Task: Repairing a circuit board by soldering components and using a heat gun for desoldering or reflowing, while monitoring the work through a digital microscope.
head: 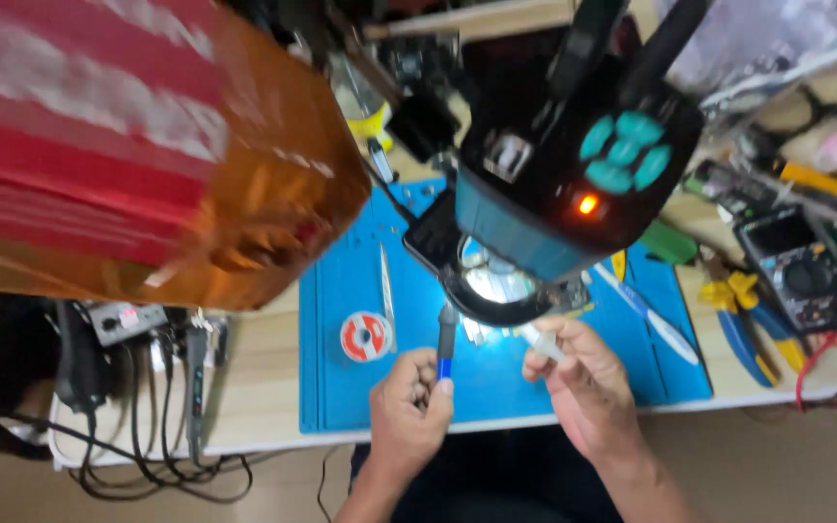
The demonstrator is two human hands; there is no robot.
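Note:
My left hand (412,402) grips a dark pen-shaped tool with a blue band (446,341), its tip pointing up under the lit ring of a microscope head (573,184). My right hand (578,373) pinches a small white syringe-like tube (540,343) and aims it toward the same lit spot. A small board or part (496,283) lies under the ring light, mostly hidden and washed out by glare. Both hands hover over a blue work mat (351,387).
On the mat lie a solder reel (366,336), tweezers (387,291) and a white-handled tool (656,320). Right of the mat sit yellow-and-blue pliers (748,324) and a multimeter (801,271) with red leads. A large orange-red blurred object (138,145) fills the upper left. Cables (147,407) hang at left.

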